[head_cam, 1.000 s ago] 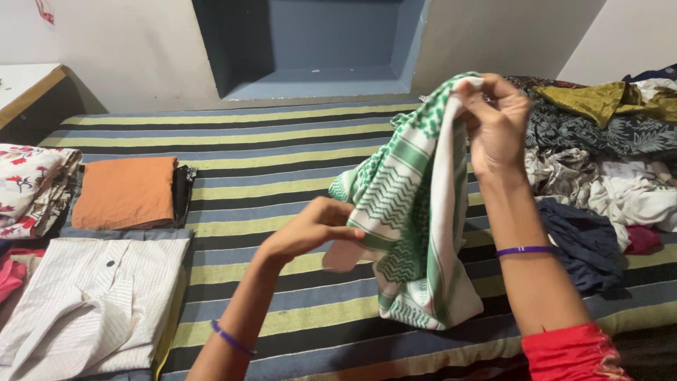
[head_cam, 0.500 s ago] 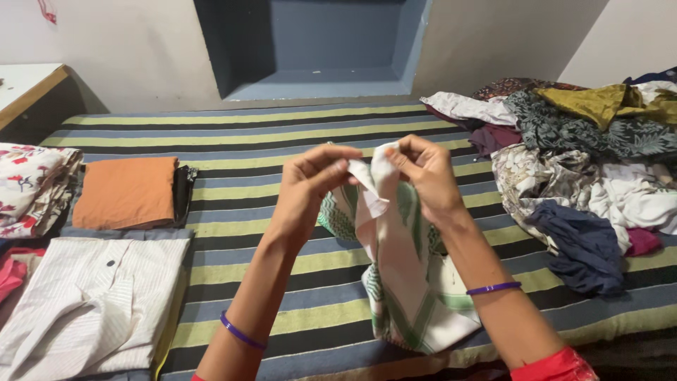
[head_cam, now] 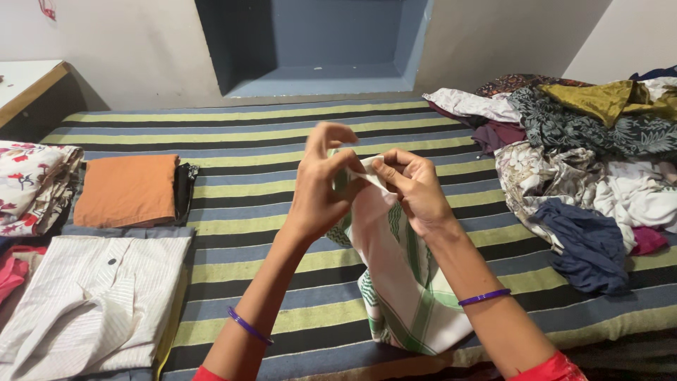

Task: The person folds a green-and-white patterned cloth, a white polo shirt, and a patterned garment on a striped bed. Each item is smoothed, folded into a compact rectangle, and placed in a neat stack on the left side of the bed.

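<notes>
**Item: green-and-white patterned cloth, held at its top edge by two hands**

Left hand (head_cam: 321, 187): closing thumb and fingers on the upper edge of the green-and-white cloth (head_cam: 402, 282), wrist carrying a purple bangle (head_cam: 248, 326).
Right hand (head_cam: 416, 190): pinching the same edge just beside the left, fingertips nearly touching it; a second purple bangle (head_cam: 484, 297) is sitting on this wrist.

Cloth: hanging from the two grips above the striped bedsheet (head_cam: 268, 176), its lower end bunching on the sheet near the bed's front edge.

Change noted: a second ago the right hand was holding the cloth high and off to the right, with the left gripping lower down. Half a second ago both hands had already met at the top edge. Now they are sitting slightly lower and closer, working along that edge, apparently finding a corner.

Surroundings: folded orange garment (head_cam: 127, 190) and folded white striped shirt (head_cam: 92, 296) lying at left; a heap of loose clothes (head_cam: 599, 155) piling at right.
</notes>
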